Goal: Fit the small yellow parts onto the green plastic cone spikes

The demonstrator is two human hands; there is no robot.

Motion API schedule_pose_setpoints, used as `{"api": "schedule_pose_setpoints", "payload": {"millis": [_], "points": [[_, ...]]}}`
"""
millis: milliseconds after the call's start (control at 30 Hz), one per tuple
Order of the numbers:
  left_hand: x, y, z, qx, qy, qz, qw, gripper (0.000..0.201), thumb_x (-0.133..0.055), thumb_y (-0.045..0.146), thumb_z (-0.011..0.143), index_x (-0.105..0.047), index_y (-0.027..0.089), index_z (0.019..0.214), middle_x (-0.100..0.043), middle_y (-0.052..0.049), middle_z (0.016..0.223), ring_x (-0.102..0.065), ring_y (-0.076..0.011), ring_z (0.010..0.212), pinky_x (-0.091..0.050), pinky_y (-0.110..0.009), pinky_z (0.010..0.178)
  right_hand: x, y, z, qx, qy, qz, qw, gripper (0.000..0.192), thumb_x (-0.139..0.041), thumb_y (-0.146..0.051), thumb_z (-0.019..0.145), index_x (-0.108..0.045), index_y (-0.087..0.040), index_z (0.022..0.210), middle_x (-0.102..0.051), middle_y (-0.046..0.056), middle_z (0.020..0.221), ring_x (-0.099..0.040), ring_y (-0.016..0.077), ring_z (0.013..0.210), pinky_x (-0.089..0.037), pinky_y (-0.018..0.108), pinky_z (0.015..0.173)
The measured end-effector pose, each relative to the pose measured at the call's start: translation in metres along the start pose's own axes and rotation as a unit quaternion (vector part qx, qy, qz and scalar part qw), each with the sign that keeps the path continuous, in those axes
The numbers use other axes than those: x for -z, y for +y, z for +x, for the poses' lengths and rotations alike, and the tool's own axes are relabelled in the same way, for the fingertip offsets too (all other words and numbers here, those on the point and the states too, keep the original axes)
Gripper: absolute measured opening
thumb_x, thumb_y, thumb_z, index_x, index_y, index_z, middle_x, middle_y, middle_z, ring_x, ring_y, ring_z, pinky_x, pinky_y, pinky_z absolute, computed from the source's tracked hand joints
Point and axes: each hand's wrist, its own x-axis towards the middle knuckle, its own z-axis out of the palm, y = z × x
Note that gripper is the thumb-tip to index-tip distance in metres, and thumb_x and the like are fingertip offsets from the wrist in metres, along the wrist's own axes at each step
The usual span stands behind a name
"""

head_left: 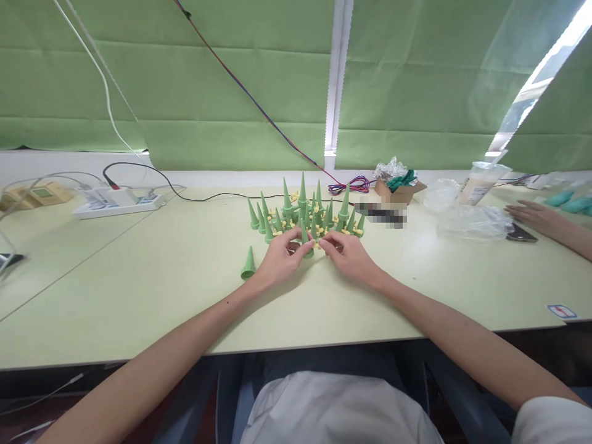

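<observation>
My left hand (287,254) is closed around a green plastic cone-shaped spike (304,233), its point upward. Close beside it, my right hand (346,253) pinches a small yellow valve-like piece (317,245) against the side of that spike. Whether the piece is seated in the spike cannot be made out. Just beyond my fingers stands a cluster of several green spikes (303,196), points up, with small yellow pieces among them. One loose green spike (248,264) stands slightly tilted near my left wrist, apart from the rest.
A white power strip (118,202) lies at the back left, its black cable running behind the spikes. To the right are a small cardboard box (400,190), a drink cup (475,184), plastic bags (481,221) and a phone (522,233). Another person's hand (531,214) rests at far right.
</observation>
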Motion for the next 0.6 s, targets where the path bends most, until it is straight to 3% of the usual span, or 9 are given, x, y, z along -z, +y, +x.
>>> {"api": "schedule_pose_setpoints", "payload": {"millis": [167, 467, 600], "points": [[-0.0008, 0.0027, -0.0012, 0.003, -0.008, -0.003, 1.0, 0.023, -0.06, 0.042, 0.09, -0.061, 0.019, 0.09, -0.048, 0.004, 0.06, -0.045, -0.0084, 0.049, -0.036, -0.021, 0.046, 0.0001, -0.0008, -0.0004, -0.007, 0.008, -0.031, 0.999, 0.039, -0.045, -0.04, 0.099, -0.051, -0.018, 0.068, -0.043, -0.004, 0.057, -0.036, 0.0104, 0.054, -0.029, 0.026, 0.055], [-0.0025, 0.0, -0.0024, -0.02, -0.014, 0.004, 1.0, 0.022, -0.059, 0.041, 0.09, -0.061, 0.019, 0.091, -0.044, 0.005, 0.057, -0.034, -0.0066, 0.045, -0.03, -0.021, 0.042, -0.0004, -0.0015, 0.0004, -0.019, 0.004, -0.024, 1.0, 0.056, -0.035, -0.05, 0.101, -0.051, -0.018, 0.058, -0.047, -0.002, 0.051, -0.042, 0.0114, 0.051, -0.033, 0.028, 0.058], [-0.0023, 0.0024, -0.0015, -0.013, 0.006, 0.004, 1.0, 0.024, -0.059, 0.042, 0.09, -0.061, 0.018, 0.089, -0.048, 0.004, 0.06, -0.04, -0.0069, 0.046, -0.033, -0.021, 0.043, 0.002, -0.0029, 0.0004, -0.021, 0.011, 0.007, 1.0, 0.044, -0.042, -0.05, 0.099, -0.061, -0.018, 0.076, -0.058, 0.0, 0.062, -0.049, 0.0123, 0.056, -0.038, 0.027, 0.059]]}}
